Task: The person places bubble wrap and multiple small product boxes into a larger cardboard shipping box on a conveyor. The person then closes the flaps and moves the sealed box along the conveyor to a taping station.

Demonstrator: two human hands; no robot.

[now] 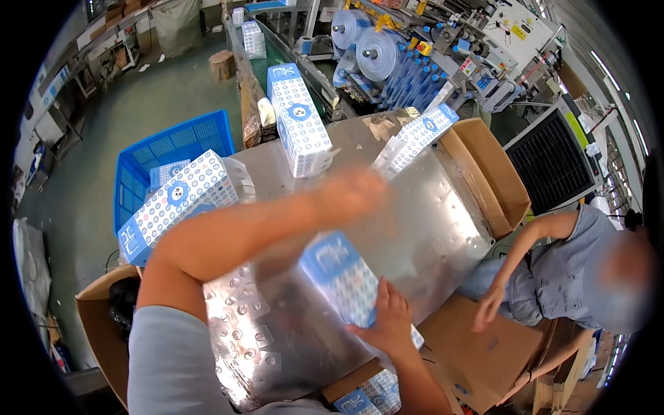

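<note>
My right hand (389,319) is closed on the near right edge of a blue-and-white patterned pack (346,277), which is tilted over the metal table (422,228). Above and beyond that pack my left hand (360,194) reaches across, smeared by motion, so its fingers cannot be made out. Nearest to it, a long pack (299,121) in the same pattern extends from the far edge onto the table. Another pack (418,138) lies at the far right. A large pack (181,195) rests at the left, partly behind my left forearm.
A blue basket (173,135) stands at the left. Open cardboard boxes are at the right (487,176), lower left (104,325) and near edge (353,380), the last holding packs. Clear stickers (238,325) cover the table's left part. A co-worker (553,270) handles cardboard (477,346).
</note>
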